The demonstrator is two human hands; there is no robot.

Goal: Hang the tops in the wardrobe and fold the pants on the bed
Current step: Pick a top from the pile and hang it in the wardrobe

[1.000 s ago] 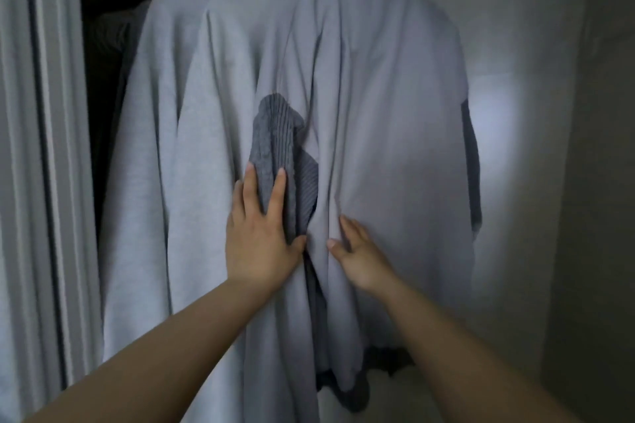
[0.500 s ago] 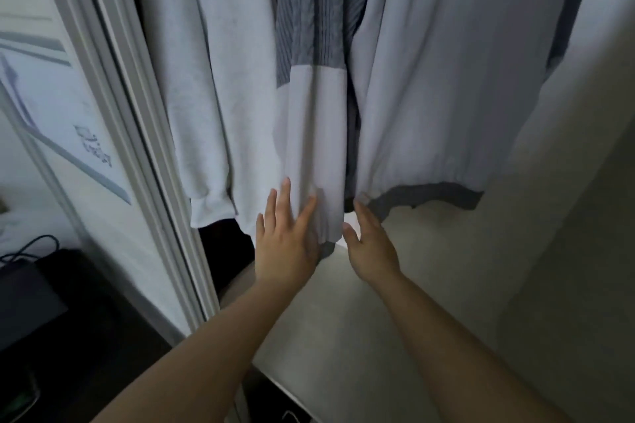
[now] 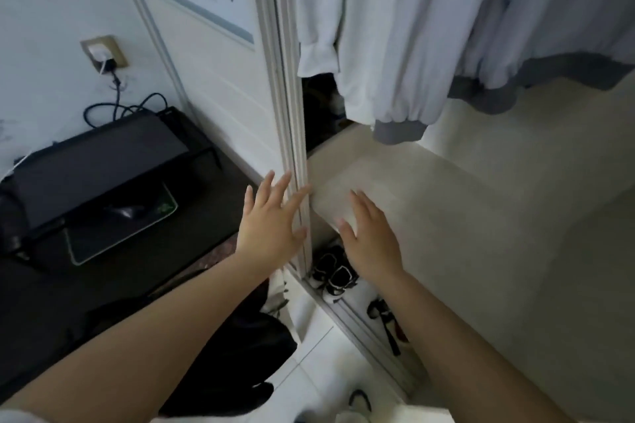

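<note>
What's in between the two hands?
In the head view, the white wardrobe door frame runs down between the left hand and the right hand; neither hand holds anything.

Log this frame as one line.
stage: tops hung | left hand: open, empty, by wardrobe door frame | right hand: open, empty | tops: hanging above both hands, untouched

A home bedroom: tops (image 3: 395,27) hang in a sliding-door wardrobe (image 3: 292,113), shoes (image 3: 333,273) below, beside a dark table (image 3: 206,203) with a plugged-in socket (image 3: 103,51).
</note>
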